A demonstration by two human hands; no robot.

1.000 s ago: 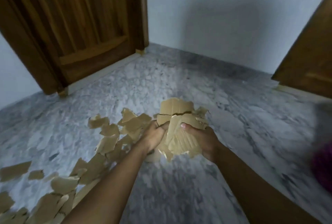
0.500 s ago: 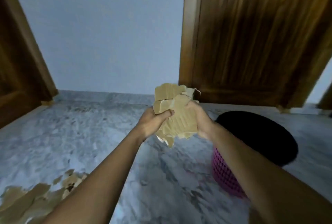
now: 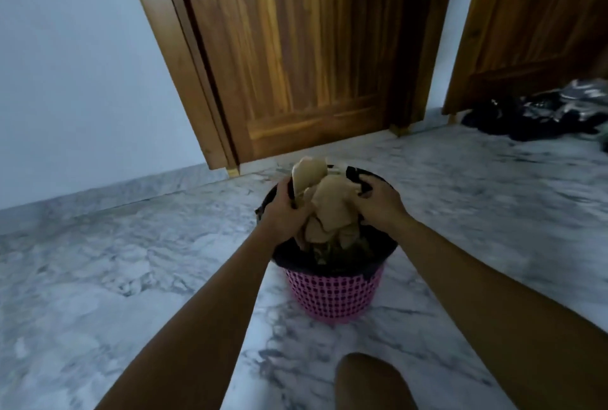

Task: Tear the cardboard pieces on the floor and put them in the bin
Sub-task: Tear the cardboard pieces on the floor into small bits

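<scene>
A bundle of torn tan cardboard pieces (image 3: pixel 329 202) sits between my two hands, right over the mouth of the pink perforated bin (image 3: pixel 332 294), which has a black liner. My left hand (image 3: pixel 285 212) grips the bundle's left side, and my right hand (image 3: pixel 378 204) grips its right side. The lower pieces hang down inside the bin's rim. Motion blur softens the cardboard's edges.
A closed wooden door (image 3: pixel 296 47) stands behind the bin, a second door (image 3: pixel 539 21) at the right. Dark clothing (image 3: pixel 543 113) lies on the marble floor (image 3: pixel 98 278) at the far right. My knee (image 3: pixel 365 383) shows at the bottom.
The view swung right, away from the scattered cardboard on the floor. Both hands carried the bundle from mid-air down over the bin's opening.
</scene>
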